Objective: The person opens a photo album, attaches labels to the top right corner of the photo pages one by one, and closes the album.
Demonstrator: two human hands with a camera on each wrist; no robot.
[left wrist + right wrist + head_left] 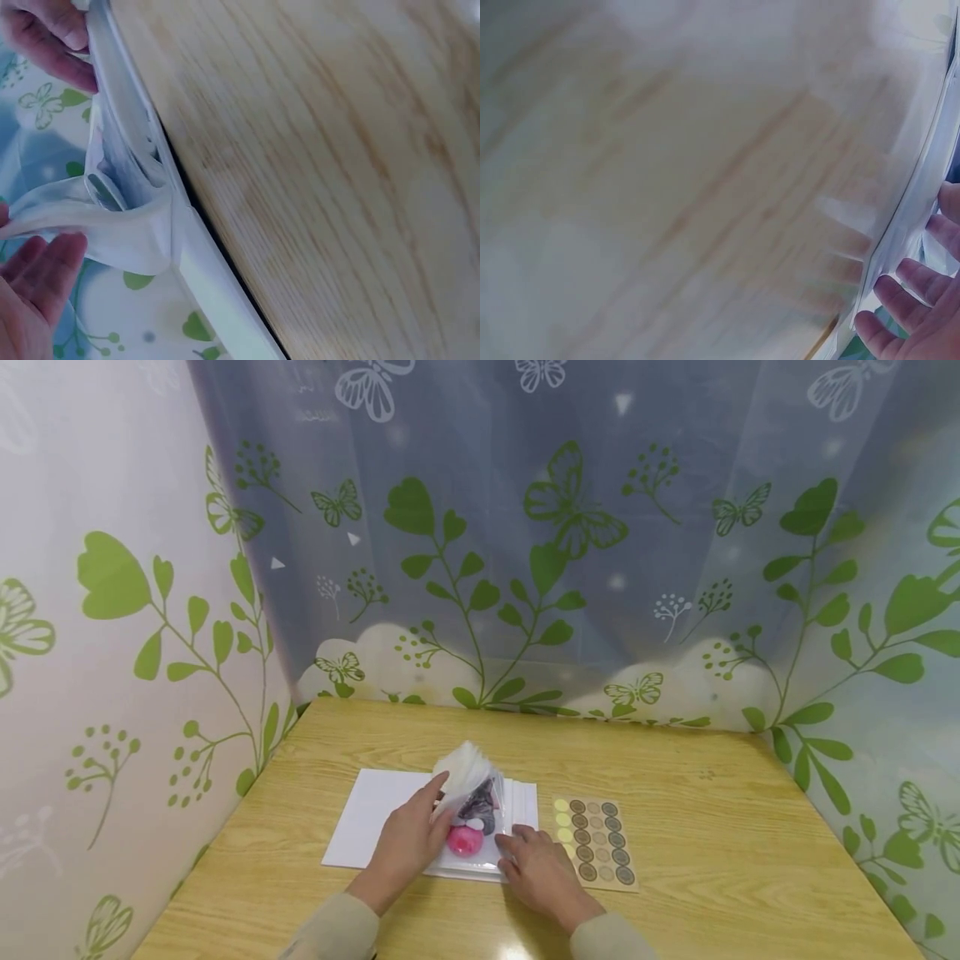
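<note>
A clear plastic sleeve (472, 814) with a cat picture and a pink round shape inside lies on a stack of white sheets (367, 818) in the head view. My left hand (442, 789) pinches the sleeve's upper end and lifts its fanned white flap (461, 768) off the stack. In the left wrist view the fingers (52, 37) grip the thin plastic (127, 217), which bulges open. My right hand (517, 847) rests flat on the sleeve's lower right corner with straight fingers (907, 300). The right wrist view is blurred.
A tan sheet of round stickers (596, 843) lies just right of the stack, beside my right hand. The wooden table (712, 827) is walled on three sides by a leaf-and-butterfly curtain (570, 568).
</note>
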